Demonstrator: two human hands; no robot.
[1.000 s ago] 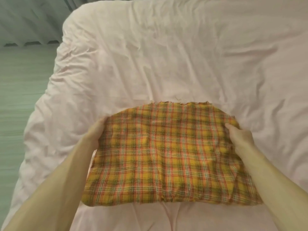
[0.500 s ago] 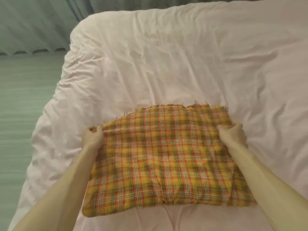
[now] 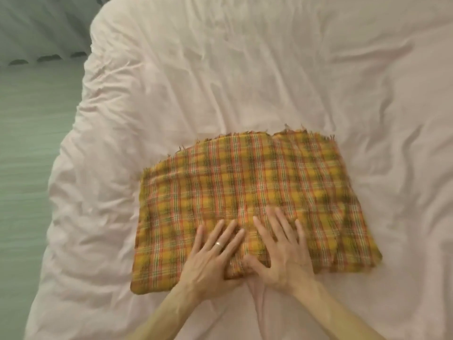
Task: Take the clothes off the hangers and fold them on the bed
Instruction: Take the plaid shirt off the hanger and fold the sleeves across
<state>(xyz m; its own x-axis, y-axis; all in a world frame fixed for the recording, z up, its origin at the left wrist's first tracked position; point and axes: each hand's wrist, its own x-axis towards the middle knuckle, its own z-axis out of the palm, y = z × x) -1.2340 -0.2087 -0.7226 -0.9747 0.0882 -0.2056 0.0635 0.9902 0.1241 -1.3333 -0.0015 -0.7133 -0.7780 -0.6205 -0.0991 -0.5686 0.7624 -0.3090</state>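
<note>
Currently the plaid cloth lies flat on the bed, long axis left to right. Left hand and right hand press its near-centre, fingers straight and spread, gripping nothing; each side edge lies outboard of its nearer hand

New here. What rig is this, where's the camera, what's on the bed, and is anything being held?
There is no robot. A person works with two bare hands, and the single camera sits on their head looking forward and down, so the arms come in from the bottom edge. The surface is a bed with wrinkled pale pink bedding. On it lies a yellow plaid cloth with a frayed far edge. The left hand, which wears a ring, and the right hand lie flat side by side on the near part of the cloth, fingers straight. Nothing is gripped. Greenish floor shows left of the bed.
</note>
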